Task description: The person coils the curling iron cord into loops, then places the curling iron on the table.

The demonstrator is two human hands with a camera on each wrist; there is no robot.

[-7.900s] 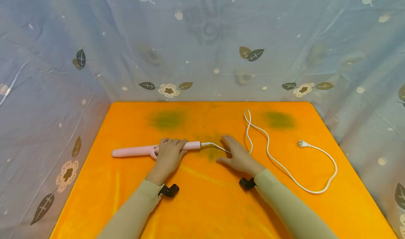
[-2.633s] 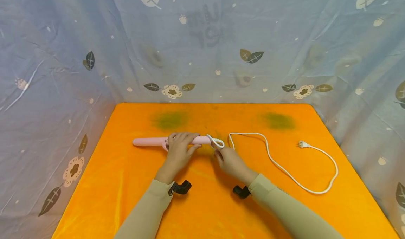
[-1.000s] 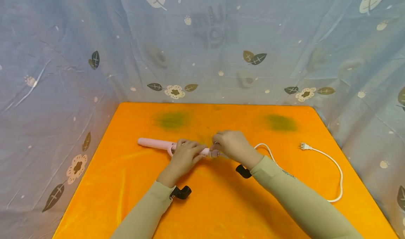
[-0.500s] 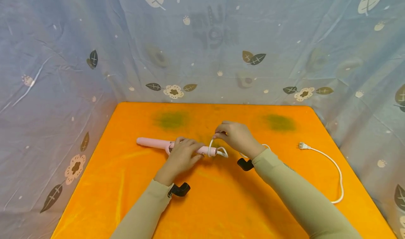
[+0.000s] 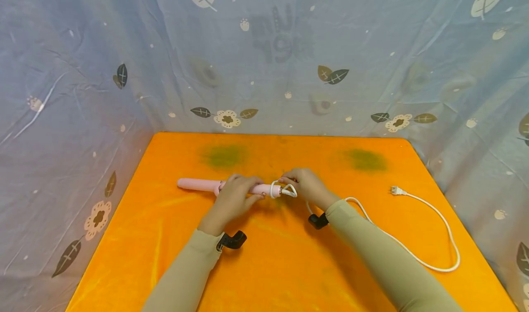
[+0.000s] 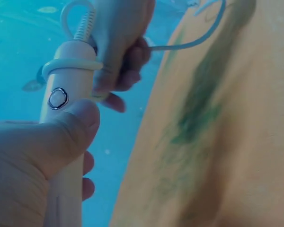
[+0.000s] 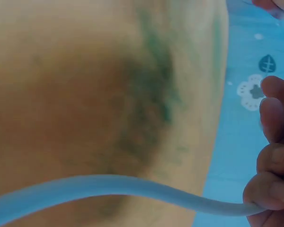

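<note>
My left hand (image 5: 232,199) grips the handle of a pink curling iron (image 5: 198,184), its barrel pointing left. In the left wrist view the thumb lies along the handle just below a round button (image 6: 58,98). A white power cord (image 5: 272,190) loops back from the handle's end and passes once around the handle. My right hand (image 5: 307,186) pinches that cord close beside the handle's end. Seen from the right wrist, the cord (image 7: 109,183) runs into the curled fingers (image 7: 270,189) of the right hand.
The rest of the cord trails right across the orange tabletop (image 5: 264,266) and curves back to a white plug (image 5: 397,191). A patterned blue-grey curtain (image 5: 264,64) hangs behind and at both sides. Black wrist cameras sit at both cuffs.
The left hand's hold has stayed on the curling iron, which has shifted right since the oldest frame. The right hand has taken the cord and brought it around the handle, now lower than half a second ago.
</note>
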